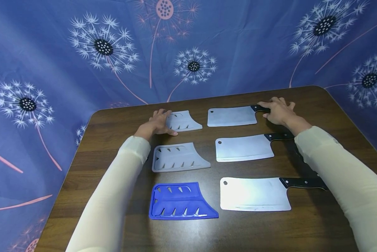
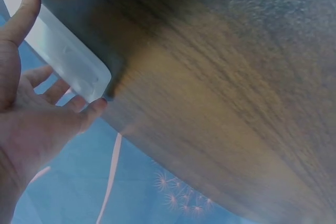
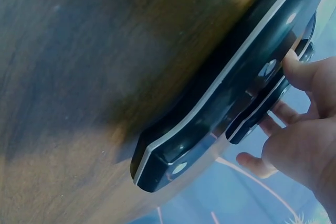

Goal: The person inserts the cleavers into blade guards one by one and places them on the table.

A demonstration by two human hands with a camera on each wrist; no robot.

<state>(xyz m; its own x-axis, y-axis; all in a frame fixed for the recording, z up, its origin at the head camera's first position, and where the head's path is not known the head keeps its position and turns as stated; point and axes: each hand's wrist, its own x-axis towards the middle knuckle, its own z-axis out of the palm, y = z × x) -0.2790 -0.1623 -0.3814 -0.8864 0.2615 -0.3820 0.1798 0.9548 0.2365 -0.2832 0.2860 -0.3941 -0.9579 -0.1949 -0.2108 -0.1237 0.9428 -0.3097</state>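
Head view shows the left hand [image 1: 158,122] spread loosely over a probably light sheath [image 1: 186,122] far across the counter [image 1: 93,157], the right hand [image 1: 280,111] likewise at the handle [image 1: 259,108], probably best for lifting the heavier cleaver [image 1: 232,117].

A blue cloth backdrop [image 1: 254,42] printed with white and pink dandelions [image 1: 103,47] hangs behind a brown, wood-grained, round-cornered table [image 1: 106,140]; its top gleams.

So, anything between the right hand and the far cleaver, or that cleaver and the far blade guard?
Nothing visible. The right hand is at the far cleaver's handle; only tabletop separates its blade from the far white blade guard. The left hand is at that guard's opposite end.
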